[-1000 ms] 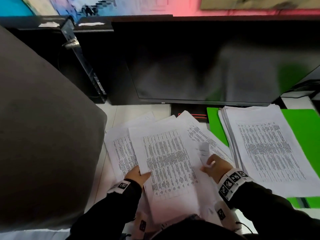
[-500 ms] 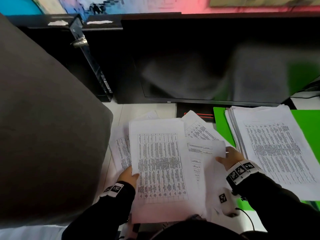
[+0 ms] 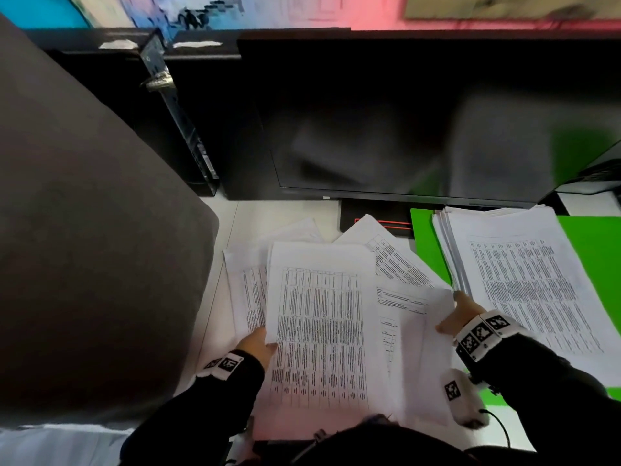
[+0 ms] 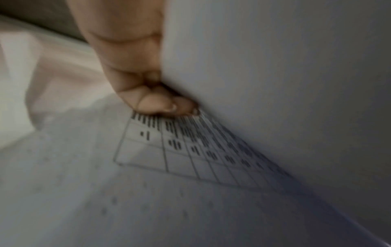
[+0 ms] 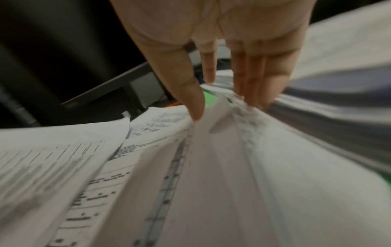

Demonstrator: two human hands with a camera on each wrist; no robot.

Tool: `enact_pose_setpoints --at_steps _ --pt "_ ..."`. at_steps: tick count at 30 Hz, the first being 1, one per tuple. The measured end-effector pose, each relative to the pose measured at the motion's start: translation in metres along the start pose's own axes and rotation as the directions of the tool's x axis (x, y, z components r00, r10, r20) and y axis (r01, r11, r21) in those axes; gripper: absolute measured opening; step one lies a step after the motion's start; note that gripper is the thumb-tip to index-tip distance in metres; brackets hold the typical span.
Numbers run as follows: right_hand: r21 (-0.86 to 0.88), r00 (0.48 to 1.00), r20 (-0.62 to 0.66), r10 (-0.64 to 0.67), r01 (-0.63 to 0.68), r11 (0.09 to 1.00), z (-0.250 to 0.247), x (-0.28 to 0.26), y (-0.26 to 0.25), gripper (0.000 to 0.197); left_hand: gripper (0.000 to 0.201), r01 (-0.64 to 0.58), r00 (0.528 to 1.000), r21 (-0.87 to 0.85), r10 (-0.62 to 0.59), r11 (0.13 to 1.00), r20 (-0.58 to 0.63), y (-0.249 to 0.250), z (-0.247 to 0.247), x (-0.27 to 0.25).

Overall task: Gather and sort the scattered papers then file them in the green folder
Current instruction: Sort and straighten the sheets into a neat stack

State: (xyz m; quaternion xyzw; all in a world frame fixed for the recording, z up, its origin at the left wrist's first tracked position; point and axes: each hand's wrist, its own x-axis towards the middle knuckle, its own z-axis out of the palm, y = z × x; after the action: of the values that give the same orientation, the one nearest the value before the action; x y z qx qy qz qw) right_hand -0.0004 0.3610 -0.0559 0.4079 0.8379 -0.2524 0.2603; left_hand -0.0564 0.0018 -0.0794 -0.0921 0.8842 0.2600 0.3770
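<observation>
Several printed sheets lie fanned on the white desk (image 3: 262, 223). My left hand (image 3: 265, 344) pinches the left edge of the top table-printed sheet (image 3: 319, 331); in the left wrist view its curled fingers (image 4: 165, 103) sit under that sheet (image 4: 275, 83), above another printed page (image 4: 190, 150). My right hand (image 3: 452, 314) holds the right edge of a second sheet (image 3: 410, 331), with the thumb (image 5: 190, 97) and nearly straight fingers (image 5: 253, 83) either side of its raised edge (image 5: 220, 113). The open green folder (image 3: 591, 264) lies at the right, with a thick paper stack (image 3: 524, 280) on it.
A black monitor (image 3: 403, 129) stands behind the papers, its base (image 3: 373, 216) touching the fanned sheets. A large dark grey cushion or chair back (image 3: 84, 247) fills the left side. A black computer case (image 3: 188, 129) stands at the back left.
My right hand has moved right, from the middle of the loose papers to a sheet's right edge beside the stack. The left hand keeps its hold and its sheet now lies squarer.
</observation>
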Motion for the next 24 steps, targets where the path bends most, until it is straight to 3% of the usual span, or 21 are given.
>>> enact_pose_setpoints --at_steps 3,5,8,10,14,17,20,24 --pt "0.008 0.959 -0.265 -0.104 0.11 0.994 -0.007 -0.014 -0.002 0.076 0.038 0.01 0.987 -0.137 -0.031 0.99 -0.157 -0.002 -0.004 -0.003" --pt "-0.085 0.909 -0.34 -0.241 0.226 0.97 -0.008 -0.021 -0.009 0.068 0.034 0.041 0.954 -0.209 -0.1 0.977 -0.283 -0.005 -0.012 -0.005" --pt "-0.049 0.927 -0.145 -0.347 0.344 0.938 0.004 -0.023 -0.021 0.048 0.032 0.134 0.916 -0.168 -0.187 0.977 -0.355 -0.014 -0.024 -0.006" --pt "-0.013 0.934 -0.038 -0.355 0.355 0.935 0.016 -0.022 -0.026 0.052 0.028 0.147 0.916 -0.167 -0.198 0.975 -0.348 -0.018 -0.027 -0.005" --pt "-0.022 0.935 0.059 -0.35 0.352 0.936 0.033 -0.026 -0.036 0.07 0.012 0.075 0.944 -0.311 -0.168 0.947 -0.283 -0.019 -0.026 -0.003" --pt "-0.062 0.932 0.17 -0.322 0.336 0.94 0.043 -0.028 -0.039 0.059 0.012 0.053 0.952 -0.364 -0.157 0.93 -0.263 -0.014 -0.028 -0.005" --pt "-0.114 0.92 0.208 -0.333 0.361 0.926 0.044 -0.026 -0.04 0.05 0.019 0.016 0.951 -0.421 -0.144 0.907 -0.274 -0.014 -0.029 -0.003" --pt "-0.035 0.968 0.095 -0.233 0.237 0.971 0.013 -0.013 -0.031 0.051 0.049 -0.044 0.918 -0.567 -0.191 0.823 -0.348 -0.017 -0.028 -0.002"
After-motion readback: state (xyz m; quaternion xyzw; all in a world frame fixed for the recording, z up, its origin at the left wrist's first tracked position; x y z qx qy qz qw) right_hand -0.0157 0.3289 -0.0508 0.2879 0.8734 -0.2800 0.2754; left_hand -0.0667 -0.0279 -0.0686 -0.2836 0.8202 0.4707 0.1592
